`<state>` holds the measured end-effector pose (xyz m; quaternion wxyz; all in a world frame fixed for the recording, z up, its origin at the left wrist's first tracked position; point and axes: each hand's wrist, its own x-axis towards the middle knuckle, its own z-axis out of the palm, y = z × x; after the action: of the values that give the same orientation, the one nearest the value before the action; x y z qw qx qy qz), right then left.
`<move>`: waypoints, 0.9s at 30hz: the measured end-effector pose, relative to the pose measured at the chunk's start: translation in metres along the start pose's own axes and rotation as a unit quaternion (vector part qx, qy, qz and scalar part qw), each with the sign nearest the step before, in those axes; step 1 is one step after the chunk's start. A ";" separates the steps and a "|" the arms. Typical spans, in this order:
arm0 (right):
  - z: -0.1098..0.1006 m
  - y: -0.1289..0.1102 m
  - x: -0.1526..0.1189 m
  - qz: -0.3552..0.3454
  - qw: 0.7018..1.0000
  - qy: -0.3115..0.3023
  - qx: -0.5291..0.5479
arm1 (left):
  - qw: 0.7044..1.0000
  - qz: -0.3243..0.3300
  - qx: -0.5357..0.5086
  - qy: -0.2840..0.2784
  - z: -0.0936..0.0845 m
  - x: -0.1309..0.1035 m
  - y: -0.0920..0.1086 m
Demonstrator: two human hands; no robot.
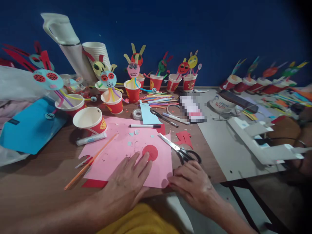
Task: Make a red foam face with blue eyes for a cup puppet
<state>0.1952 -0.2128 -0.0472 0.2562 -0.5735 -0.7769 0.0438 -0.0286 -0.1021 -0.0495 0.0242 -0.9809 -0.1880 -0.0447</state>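
"Pink point(159, 174): one big sheet. What's on it?"

"One red disc point(150, 152), flat, right of the middle. The left hand point(126, 175) lies palm down by it, fingers slightly apart, tips at the disc's near left edge."

"And the right hand point(192, 180)?"

"At the sheet's near right corner, fingers bent and close together. I can't tell if they pinch anything. One pair of scissors point(179, 149) lies just beyond, tips on the sheet, handles on the brown table point(36, 169)."

"What else?"

"One marker point(145, 126) along the far edge, one tape roll point(137, 114) past it. One orange stick point(91, 161) crosses the left edge; one tube point(91, 138) and one empty cup point(90, 119) sit at the far left. Nine paper faces point(50, 79) stand left and centre, at least four more far right."

"Any open room?"

"Yes, table at the near left, and sheet between stick and left hand, bar some specks. Right of the handles, a bare brown strip runs to the grey surface point(219, 139). The far side is crowded."
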 end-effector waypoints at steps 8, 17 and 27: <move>0.014 0.004 -0.011 -0.008 0.999 -0.032 -0.041 | 1.000 -0.020 0.000 0.004 0.000 0.006 0.002; -0.012 0.020 0.020 -0.022 1.000 -0.008 0.009 | 0.998 0.005 -0.022 -0.062 -0.005 0.011 -0.002; -0.025 0.059 0.122 -0.062 0.996 0.052 -0.032 | 0.995 0.055 0.083 0.029 0.040 0.015 -0.001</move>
<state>0.2317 -0.0872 -0.0039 0.2799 -0.5336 -0.7976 -0.0272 -0.0125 -0.0929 -0.0882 0.1131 -0.9827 -0.1356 -0.0564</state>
